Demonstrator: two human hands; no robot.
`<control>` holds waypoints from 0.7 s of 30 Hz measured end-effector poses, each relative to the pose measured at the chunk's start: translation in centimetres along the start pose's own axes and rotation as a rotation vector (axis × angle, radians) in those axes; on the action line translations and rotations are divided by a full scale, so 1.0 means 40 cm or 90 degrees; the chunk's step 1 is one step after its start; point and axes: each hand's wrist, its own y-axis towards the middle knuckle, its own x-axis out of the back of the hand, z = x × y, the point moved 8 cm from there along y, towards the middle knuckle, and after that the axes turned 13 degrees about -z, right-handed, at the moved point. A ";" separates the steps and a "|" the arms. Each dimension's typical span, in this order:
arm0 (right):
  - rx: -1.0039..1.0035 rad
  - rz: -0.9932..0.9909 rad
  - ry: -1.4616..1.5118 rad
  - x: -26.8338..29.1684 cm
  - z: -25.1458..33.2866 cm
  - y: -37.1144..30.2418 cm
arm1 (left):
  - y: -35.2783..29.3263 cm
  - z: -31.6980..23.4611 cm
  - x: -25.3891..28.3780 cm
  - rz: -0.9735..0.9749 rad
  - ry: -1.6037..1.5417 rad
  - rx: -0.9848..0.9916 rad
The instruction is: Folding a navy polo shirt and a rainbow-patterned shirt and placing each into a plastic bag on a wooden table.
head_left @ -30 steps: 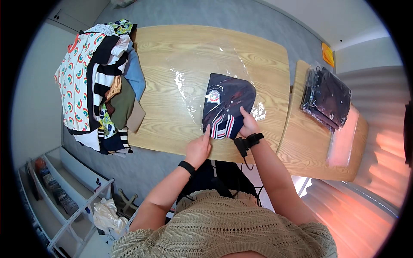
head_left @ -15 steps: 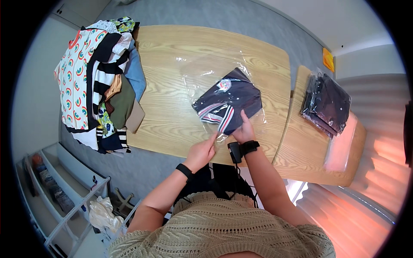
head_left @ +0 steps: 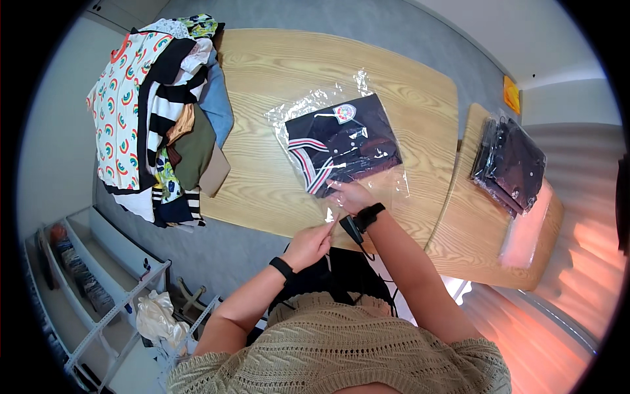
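Dark garment (head_left: 371, 144) (stripe-trimmed) has spread flatter inside clear bag (head_left: 399, 186).

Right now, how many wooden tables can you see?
2: the larger table, under the bagged garment, and the smaller table at its right, under the stack of bagged clothes. The clothes pile hides the larger one's left end.

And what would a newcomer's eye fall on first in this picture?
Probably the rainbow-print top on the clothes pile, at the left end of the wooden table. Next comes the dark garment with striped trim in its clear plastic bag, mid-table. More bagged dark garments lie stacked on the smaller table at right.
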 end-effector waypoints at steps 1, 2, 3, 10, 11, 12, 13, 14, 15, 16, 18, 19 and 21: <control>0.036 0.021 0.024 -0.012 0.005 -0.007 | -0.003 0.013 0.005 0.000 0.006 0.018; 0.034 0.023 0.021 -0.014 -0.004 -0.005 | -0.006 0.020 0.010 -0.003 0.006 0.020; 0.084 0.020 0.101 -0.002 0.007 -0.003 | -0.009 0.019 0.012 -0.002 0.007 0.011; 0.075 -0.068 0.022 0.010 0.030 0.084 | -0.041 0.024 0.012 0.041 -0.013 0.035; 0.058 -0.098 -0.014 0.013 0.039 0.099 | -0.039 0.029 0.009 0.039 -0.015 0.036; 0.087 -0.056 0.016 0.051 0.063 0.131 | -0.028 0.014 0.004 0.011 -0.026 -0.009; 0.070 -0.044 -0.086 0.007 0.084 0.087 | -0.040 0.019 0.027 -0.030 -0.022 -0.031; 0.074 -0.001 0.000 -0.029 0.087 0.076 | -0.058 0.031 0.039 -0.038 -0.018 -0.015; 0.091 0.032 0.090 -0.034 0.105 0.066 | -0.053 0.028 0.041 -0.015 -0.020 -0.002; 0.091 0.030 0.086 -0.033 0.103 0.058 | -0.051 0.028 0.040 0.008 -0.022 0.011; 0.236 -0.082 0.174 0.016 0.141 0.037 | -0.050 0.029 0.042 0.007 -0.026 0.012; 0.236 -0.082 0.170 0.014 0.146 0.044 | -0.052 0.030 0.041 0.008 -0.026 0.014; 0.251 -0.059 0.165 -0.008 0.159 0.067 | -0.058 0.034 0.040 -0.001 -0.025 0.001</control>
